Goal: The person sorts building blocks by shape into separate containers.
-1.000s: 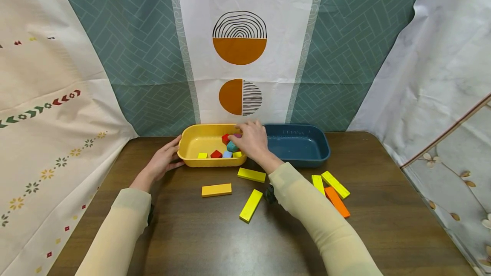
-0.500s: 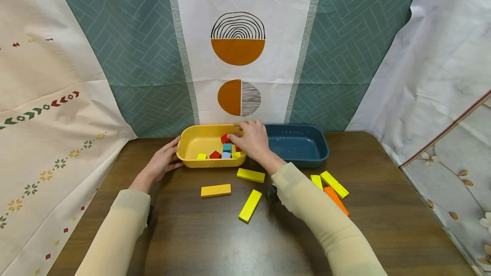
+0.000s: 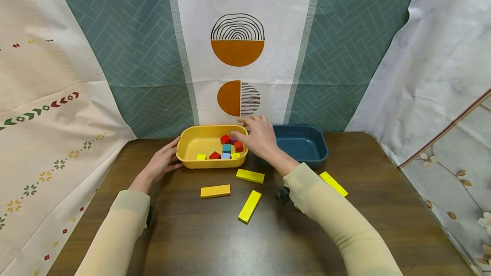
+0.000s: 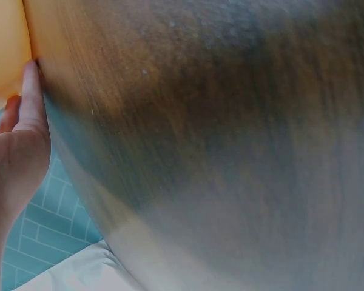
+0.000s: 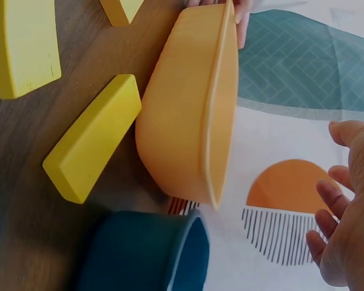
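At the far middle of the brown table (image 3: 192, 242) stands the yellow tray (image 3: 212, 164), upright; the left hand (image 3: 163, 162) rests against its left end with extended fingers, touching the wall rather than clenching it; the right hand (image 3: 260, 137) is released, its fingers loosely bent in the air over the tray's right end and the left end of the blue tray (image 3: 301, 146), which stands just beside on the right.

Inside the yellow tray small cubes lie mostly toward the right: a red cube (image 3: 225, 139) at the far side, with a purple cube (image 3: 234, 140) beside it, partly hidden; another red cube (image 3: 239, 147) near the right wall; a teal cube (image 3: 226, 148) in front of these; along the near wall, from left to right, a yellow cube, a third red cube (image 3: 215, 155), a light blue cube (image 3: 226, 156) and a second yellow cube.

On the table, nearer than the trays, lie a yellow block (image 3: 250, 176) just in front of the yellow tray, an orange-yellow block (image 3: 215, 191) to its left and a slanted yellow block (image 3: 249, 206) nearer still; on the right, another yellow block (image 3: 333, 183) lies partly behind the right sleeve (image 3: 333, 220); a patterned cloth (image 3: 145, 54) hangs at the far side.
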`<act>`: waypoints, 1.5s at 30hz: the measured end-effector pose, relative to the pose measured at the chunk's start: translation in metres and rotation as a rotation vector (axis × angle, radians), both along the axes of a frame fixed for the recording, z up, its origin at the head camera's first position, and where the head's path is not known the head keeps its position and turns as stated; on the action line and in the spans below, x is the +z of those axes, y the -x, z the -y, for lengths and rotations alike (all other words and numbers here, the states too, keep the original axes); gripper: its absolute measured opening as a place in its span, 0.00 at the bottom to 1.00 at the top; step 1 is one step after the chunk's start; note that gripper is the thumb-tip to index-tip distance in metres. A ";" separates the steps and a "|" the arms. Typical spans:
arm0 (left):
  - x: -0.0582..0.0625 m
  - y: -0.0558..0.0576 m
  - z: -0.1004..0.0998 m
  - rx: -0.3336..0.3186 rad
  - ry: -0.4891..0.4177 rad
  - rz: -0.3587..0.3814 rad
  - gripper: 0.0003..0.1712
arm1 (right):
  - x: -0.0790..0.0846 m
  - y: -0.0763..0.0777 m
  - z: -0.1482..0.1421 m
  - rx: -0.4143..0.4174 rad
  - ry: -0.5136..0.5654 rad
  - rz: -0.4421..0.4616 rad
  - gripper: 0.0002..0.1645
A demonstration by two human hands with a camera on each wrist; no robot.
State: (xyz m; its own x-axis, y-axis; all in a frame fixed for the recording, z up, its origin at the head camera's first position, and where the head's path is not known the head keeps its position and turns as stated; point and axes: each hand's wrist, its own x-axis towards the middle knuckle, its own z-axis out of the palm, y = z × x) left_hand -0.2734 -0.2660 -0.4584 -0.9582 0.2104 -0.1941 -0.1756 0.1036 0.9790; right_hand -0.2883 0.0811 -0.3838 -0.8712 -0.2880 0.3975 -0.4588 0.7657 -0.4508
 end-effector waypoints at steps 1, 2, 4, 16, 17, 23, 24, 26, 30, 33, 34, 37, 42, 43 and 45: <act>0.000 0.000 0.000 0.001 -0.005 0.002 0.34 | 0.001 -0.001 -0.001 0.003 0.000 0.000 0.33; -0.001 0.000 0.000 0.001 -0.005 0.001 0.34 | 0.003 -0.002 -0.003 0.007 0.000 -0.003 0.33; -0.001 0.000 0.000 0.002 -0.010 -0.002 0.34 | 0.005 -0.004 -0.006 0.016 0.005 -0.016 0.32; 0.000 0.000 0.000 0.005 -0.016 -0.003 0.34 | 0.011 -0.014 -0.035 0.003 0.008 -0.077 0.29; 0.000 0.000 0.000 0.005 -0.014 -0.004 0.34 | 0.011 -0.014 -0.038 0.003 0.009 -0.080 0.28; -0.001 0.000 0.001 0.005 -0.012 -0.002 0.34 | 0.014 -0.016 -0.057 -0.002 0.025 -0.082 0.29; -0.001 0.000 0.001 0.006 -0.013 0.000 0.34 | 0.015 -0.017 -0.061 -0.004 0.030 -0.080 0.29; -0.003 0.001 0.001 0.007 -0.011 0.000 0.34 | 0.016 -0.018 -0.069 -0.005 0.045 -0.084 0.29; -0.013 0.007 0.005 0.017 0.009 -0.012 0.34 | 0.017 -0.021 -0.086 -0.008 0.068 -0.098 0.29; -0.021 0.012 0.007 0.022 0.027 -0.022 0.33 | 0.017 -0.022 -0.099 -0.015 0.084 -0.111 0.30; -0.022 0.013 0.007 0.024 0.029 -0.022 0.33 | 0.017 -0.022 -0.104 -0.018 0.088 -0.113 0.30; -0.023 0.014 0.008 0.022 0.035 -0.020 0.33 | 0.016 -0.023 -0.117 -0.037 0.095 -0.116 0.32; -0.023 0.014 0.008 0.019 0.041 -0.013 0.33 | 0.011 -0.021 -0.140 -0.078 0.102 -0.108 0.34; -0.023 0.014 0.008 0.019 0.042 -0.014 0.33 | 0.009 -0.021 -0.144 -0.087 0.103 -0.105 0.34; -0.023 0.013 0.008 0.021 0.041 -0.014 0.33 | 0.006 -0.019 -0.152 -0.104 0.108 -0.095 0.35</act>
